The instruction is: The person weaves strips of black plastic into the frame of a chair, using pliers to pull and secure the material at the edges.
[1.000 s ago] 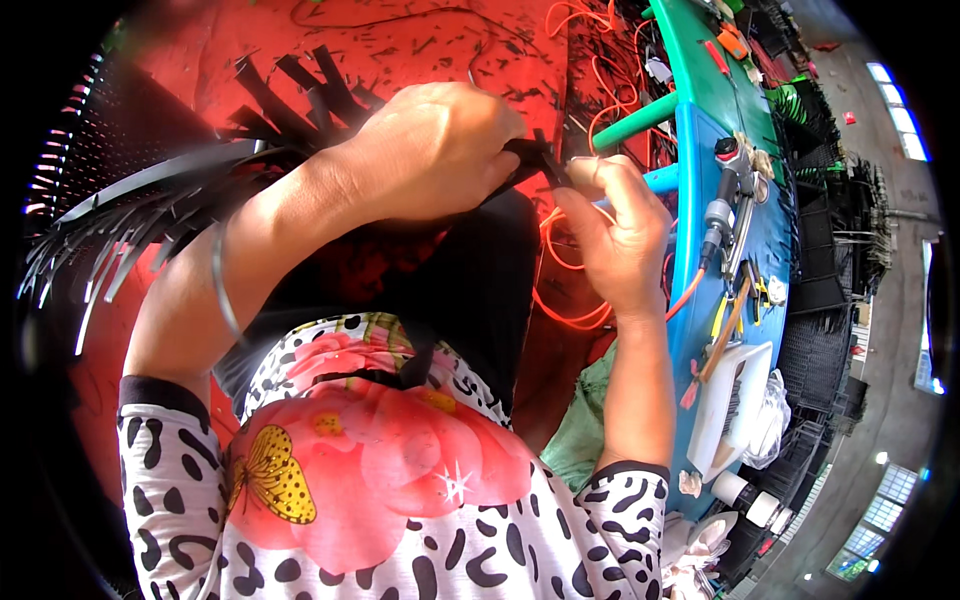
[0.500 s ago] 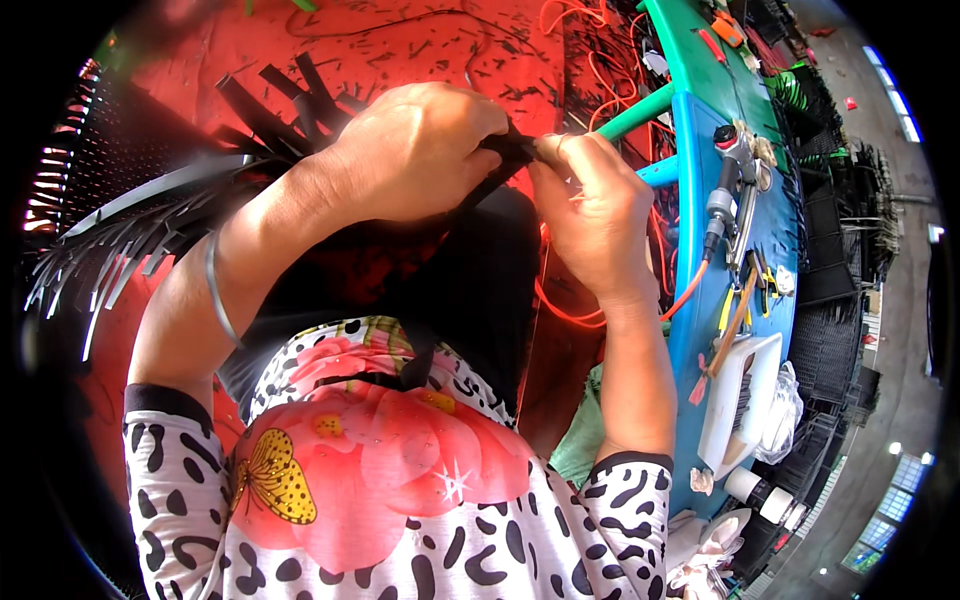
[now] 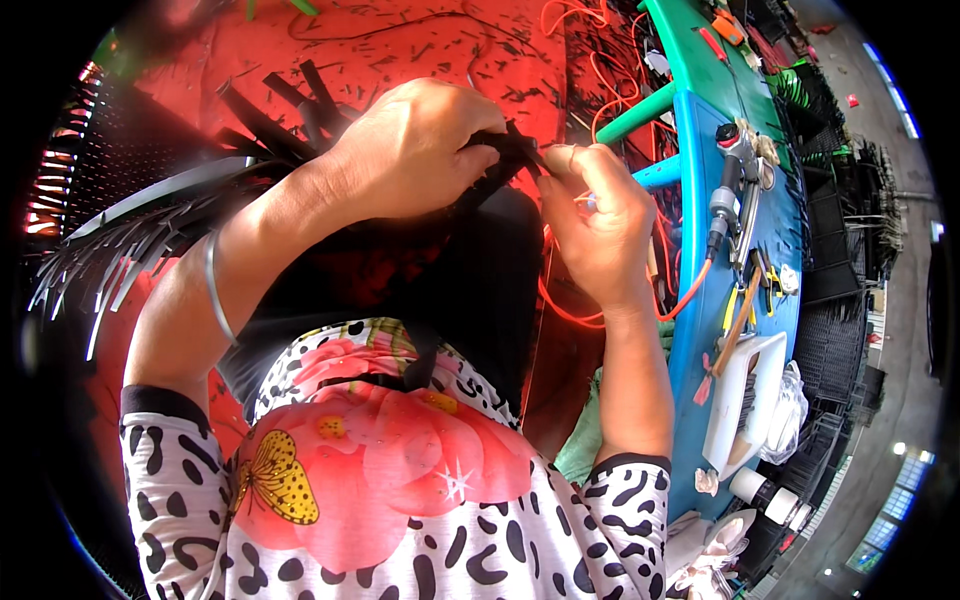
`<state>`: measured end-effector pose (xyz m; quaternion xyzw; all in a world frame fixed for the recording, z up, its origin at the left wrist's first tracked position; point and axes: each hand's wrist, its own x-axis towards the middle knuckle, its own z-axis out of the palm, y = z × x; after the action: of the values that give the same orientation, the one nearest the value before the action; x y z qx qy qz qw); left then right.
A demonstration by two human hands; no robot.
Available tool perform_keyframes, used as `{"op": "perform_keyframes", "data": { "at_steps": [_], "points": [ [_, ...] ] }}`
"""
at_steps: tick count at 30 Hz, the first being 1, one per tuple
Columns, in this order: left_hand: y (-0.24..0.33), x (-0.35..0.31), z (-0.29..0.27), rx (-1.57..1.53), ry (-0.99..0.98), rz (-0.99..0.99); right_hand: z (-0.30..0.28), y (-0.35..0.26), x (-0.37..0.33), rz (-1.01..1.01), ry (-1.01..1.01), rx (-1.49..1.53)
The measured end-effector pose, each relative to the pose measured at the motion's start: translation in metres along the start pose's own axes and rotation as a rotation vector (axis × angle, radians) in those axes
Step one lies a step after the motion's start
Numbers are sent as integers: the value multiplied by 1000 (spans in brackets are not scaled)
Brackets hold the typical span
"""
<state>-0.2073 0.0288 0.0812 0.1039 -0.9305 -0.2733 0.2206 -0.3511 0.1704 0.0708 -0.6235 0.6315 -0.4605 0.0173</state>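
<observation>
While my left hand (image 3: 425,145) clutches black strips (image 3: 513,156), my right hand (image 3: 602,222) pinches one. A tool (image 3: 724,200) lies on the table (image 3: 698,330).

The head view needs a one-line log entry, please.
left hand: gripping black strips; right hand: touching the strips; blue tabletop: power tool, white tray
</observation>
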Motion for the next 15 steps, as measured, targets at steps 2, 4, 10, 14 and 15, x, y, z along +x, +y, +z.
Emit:
{"op": "perform_keyframes", "data": {
  "at_steps": [2, 4, 10, 14, 15],
  "points": [
    [0, -1, 1, 0, 9, -3, 0, 1, 1, 10, -15, 20],
    [0, -1, 2, 6, 27, -17, 2, 0, 2, 20, -30, 40],
    [-4, 0, 1, 32, 23, 58, 4, 2, 5, 45, -61, 66],
    [-2, -1, 2, 24, 43, 64, 4, 5, 4, 75, -26, 87],
    [0, 0, 1, 25, 26, 37, 4, 6, 4, 61, 8, 93]
  ]
}}
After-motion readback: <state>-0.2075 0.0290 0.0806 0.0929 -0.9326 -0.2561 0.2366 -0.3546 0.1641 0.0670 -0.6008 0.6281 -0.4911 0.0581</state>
